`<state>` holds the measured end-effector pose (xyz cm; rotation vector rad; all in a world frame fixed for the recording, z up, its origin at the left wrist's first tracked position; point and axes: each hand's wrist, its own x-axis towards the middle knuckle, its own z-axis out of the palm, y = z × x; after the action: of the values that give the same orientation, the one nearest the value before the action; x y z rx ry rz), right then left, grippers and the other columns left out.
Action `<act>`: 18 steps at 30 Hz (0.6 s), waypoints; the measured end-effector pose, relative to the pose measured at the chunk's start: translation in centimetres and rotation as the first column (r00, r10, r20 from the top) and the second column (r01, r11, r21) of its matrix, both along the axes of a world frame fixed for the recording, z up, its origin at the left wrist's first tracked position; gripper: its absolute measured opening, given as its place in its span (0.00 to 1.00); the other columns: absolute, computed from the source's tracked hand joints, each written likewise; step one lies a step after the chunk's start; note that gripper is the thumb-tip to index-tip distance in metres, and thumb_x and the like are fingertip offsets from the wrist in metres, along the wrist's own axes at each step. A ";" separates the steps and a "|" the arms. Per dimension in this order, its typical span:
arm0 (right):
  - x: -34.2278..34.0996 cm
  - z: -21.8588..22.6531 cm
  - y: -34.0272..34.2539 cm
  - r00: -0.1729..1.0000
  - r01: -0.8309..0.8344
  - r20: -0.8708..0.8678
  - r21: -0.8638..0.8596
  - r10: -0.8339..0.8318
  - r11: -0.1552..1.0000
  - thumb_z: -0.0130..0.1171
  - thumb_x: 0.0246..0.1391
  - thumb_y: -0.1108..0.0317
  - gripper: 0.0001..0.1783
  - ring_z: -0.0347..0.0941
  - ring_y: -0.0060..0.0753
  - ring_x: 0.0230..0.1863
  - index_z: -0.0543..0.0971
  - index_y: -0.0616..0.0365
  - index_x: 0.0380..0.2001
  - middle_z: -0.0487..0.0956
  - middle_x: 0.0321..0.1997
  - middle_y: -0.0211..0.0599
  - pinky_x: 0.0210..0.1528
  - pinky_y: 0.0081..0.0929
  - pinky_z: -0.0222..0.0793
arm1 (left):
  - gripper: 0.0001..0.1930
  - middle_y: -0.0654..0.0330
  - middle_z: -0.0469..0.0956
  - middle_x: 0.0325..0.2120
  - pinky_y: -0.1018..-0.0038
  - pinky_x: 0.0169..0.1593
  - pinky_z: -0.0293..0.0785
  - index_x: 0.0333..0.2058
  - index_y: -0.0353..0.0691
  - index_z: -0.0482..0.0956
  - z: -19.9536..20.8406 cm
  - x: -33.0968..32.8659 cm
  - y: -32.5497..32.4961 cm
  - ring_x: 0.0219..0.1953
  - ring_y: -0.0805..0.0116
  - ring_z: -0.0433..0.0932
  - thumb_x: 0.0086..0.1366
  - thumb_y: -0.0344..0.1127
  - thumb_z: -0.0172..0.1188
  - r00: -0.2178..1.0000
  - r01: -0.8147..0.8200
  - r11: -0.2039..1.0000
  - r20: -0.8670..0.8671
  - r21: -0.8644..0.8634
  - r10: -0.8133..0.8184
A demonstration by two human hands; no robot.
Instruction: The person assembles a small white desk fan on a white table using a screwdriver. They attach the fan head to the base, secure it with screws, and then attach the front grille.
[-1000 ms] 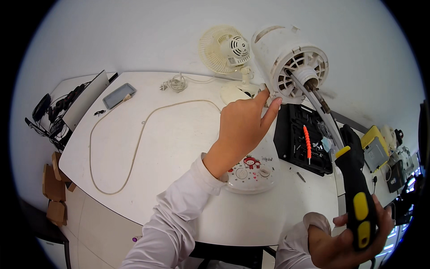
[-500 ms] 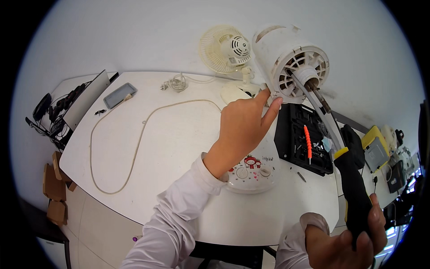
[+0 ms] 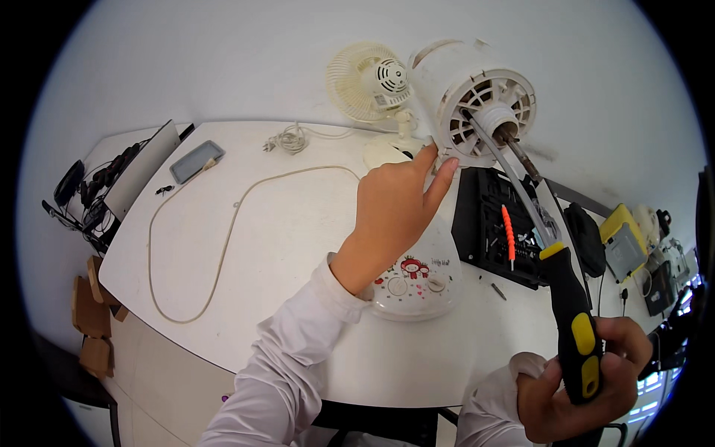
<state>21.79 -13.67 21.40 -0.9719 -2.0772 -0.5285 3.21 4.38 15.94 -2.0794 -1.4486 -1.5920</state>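
Observation:
A white fan's bladeless motor housing (image 3: pixel 458 74) tilts up at the back right, its slotted front ring and metal shaft (image 3: pixel 523 155) showing. My left hand (image 3: pixel 395 200) grips the housing's lower edge between thumb and fingers; the fingertips are partly hidden behind it. Below that hand rests the fan's white base (image 3: pixel 417 302) with red cartoon figures and two knobs. My right hand (image 3: pixel 596 380) is closed round the black and yellow handle of a large screwdriver (image 3: pixel 572 320). The screwdriver's long blade runs up to the housing, with its tip in a slot left of the central collar.
A small cream fan (image 3: pixel 369 82) stands behind, near a coiled cord (image 3: pixel 289 140). Right of the base lies an open black tool case (image 3: pixel 484 216) with an orange twisted rod (image 3: pixel 508 232). A beige cable (image 3: pixel 223 253) and grey tray (image 3: pixel 196 162) occupy the left side.
The screwdriver handle has turned in my right hand, so its yellow pads now show. My right fingers have shifted round it. The motor housing has moved slightly left in view; the tip stays in the slot.

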 end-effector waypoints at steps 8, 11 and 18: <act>0.3 -2.1 1.1 0.893 0.373 -0.340 0.198 -0.293 0.906 0.46 0.56 0.63 0.21 0.69 0.25 0.26 0.60 0.57 0.51 0.68 0.46 0.57 0.14 0.10 0.56 | 0.17 0.58 0.55 0.04 0.70 0.14 0.51 0.27 0.33 0.73 -0.1 0.6 0.3 0.07 0.62 0.55 0.62 0.45 0.52 0.998 0.041 0.997 0.055 0.067 -0.044; -0.2 -1.9 2.6 0.895 0.372 -0.372 0.313 -0.248 0.874 0.47 0.56 0.62 0.24 0.69 0.26 0.25 0.57 0.54 0.54 0.66 0.49 0.55 0.13 0.10 0.55 | 0.17 0.58 0.56 0.04 0.70 0.15 0.51 0.27 0.33 0.73 -0.2 0.6 0.3 0.06 0.62 0.55 0.62 0.44 0.51 0.997 0.049 0.998 0.057 0.050 -0.051; -0.6 0.2 3.4 0.938 -0.255 -0.111 0.422 0.329 0.870 0.51 0.52 0.74 0.14 0.73 0.46 0.34 0.64 0.70 0.41 0.67 0.38 0.59 0.35 0.23 0.76 | 0.16 0.54 0.63 0.06 0.69 0.15 0.58 0.30 0.33 0.75 0.2 0.4 0.0 0.09 0.58 0.63 0.61 0.44 0.53 0.998 0.049 0.999 0.033 0.008 -0.049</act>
<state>21.20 -10.30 21.64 -0.4339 -1.8098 -0.6478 3.64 4.37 16.12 -2.1106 -1.4107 -1.6550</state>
